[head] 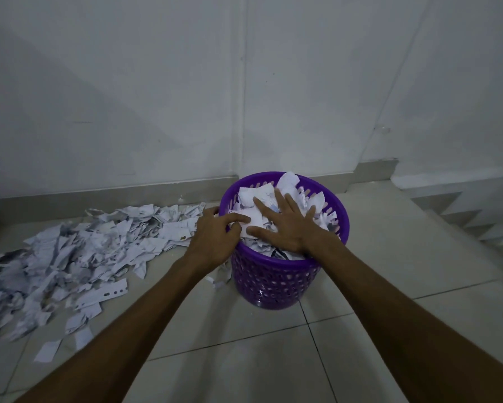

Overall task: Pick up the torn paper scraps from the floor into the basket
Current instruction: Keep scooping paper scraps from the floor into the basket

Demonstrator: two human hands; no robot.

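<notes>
Two bare forearms enter from the lower edge of the frame, one from the lower left, one from the lower right, each long and slender, narrowing toward the wrist. No sleeve shows along their visible length. The left hand (pixel 215 237) and right hand (pixel 285 225) are bare, fingers slim, with short nails on the fingers that show them.

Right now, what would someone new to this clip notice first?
The purple basket near the wall, heaped with torn paper, with the right hand pressing flat on the heap and the left hand at its rim. Then the wide spread of paper scraps across the floor to its left.
</notes>
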